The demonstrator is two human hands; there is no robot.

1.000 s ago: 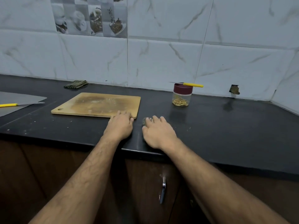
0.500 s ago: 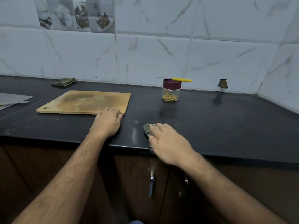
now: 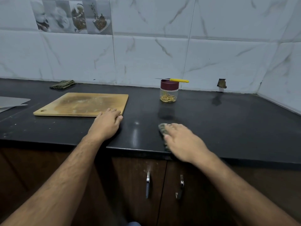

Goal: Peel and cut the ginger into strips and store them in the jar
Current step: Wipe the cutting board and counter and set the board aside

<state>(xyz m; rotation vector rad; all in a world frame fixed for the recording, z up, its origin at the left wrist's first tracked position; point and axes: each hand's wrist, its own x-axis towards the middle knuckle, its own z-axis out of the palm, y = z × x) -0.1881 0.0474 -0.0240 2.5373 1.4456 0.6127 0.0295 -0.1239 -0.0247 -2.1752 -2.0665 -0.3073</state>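
Note:
A clear jar (image 3: 168,95) with a maroon lid holds ginger strips at its bottom, far on the black counter. A yellow-handled knife (image 3: 176,80) lies across its lid. The bare wooden cutting board (image 3: 81,104) lies at the left. My left hand (image 3: 106,123) rests flat on the counter, fingertips at the board's near right corner. My right hand (image 3: 182,141) presses flat on a green-grey cloth (image 3: 162,128) near the counter's front edge; most of the cloth is hidden under it.
A folded green cloth (image 3: 62,84) lies by the wall at the back left. A grey sheet (image 3: 11,102) lies at the far left edge. Small crumbs dot the counter (image 3: 228,124) at front left. Cabinet doors with metal handles (image 3: 147,185) are below.
My right hand has slid the cloth to the right along the counter's front edge, away from my left hand. The left hand has stayed at the board's corner.

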